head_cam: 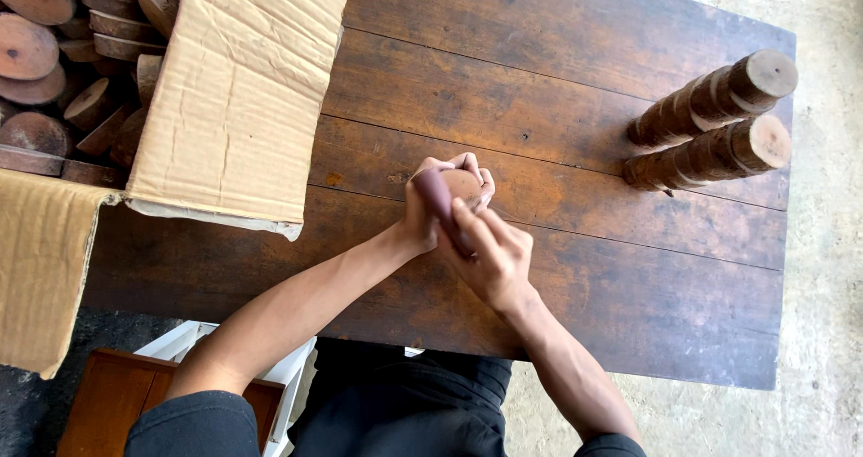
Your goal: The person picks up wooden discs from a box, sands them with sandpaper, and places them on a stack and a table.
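we have a small round wooden piece [464, 186] gripped in the left hand [422, 214], fingers curled closed around its far side, held just above the middle of the dark plank table [575, 70]. the right hand [493, 257] pinches a folded strip of reddish-brown sandpaper [440, 204], fingers closed on it and pressing it against the near face of the piece.

we judge the step in hand is smoothing the piece, mid-rub. the next move seems to call for turning the piece in the left grip to bring up an unworked face, while the strip stays flat under the fingertips; how much is done we cannot tell, the surface is mostly hidden.

room: open tabletop on all sides of the hands. two stacks of wooden discs [710, 124] stand well apart at the far right, close to the table's right edge. at the left, a cardboard flap [238, 97] overlaps the table's corner, with a box of more wooden rounds [54, 70] beyond it. the near edge runs just beneath our forearms.
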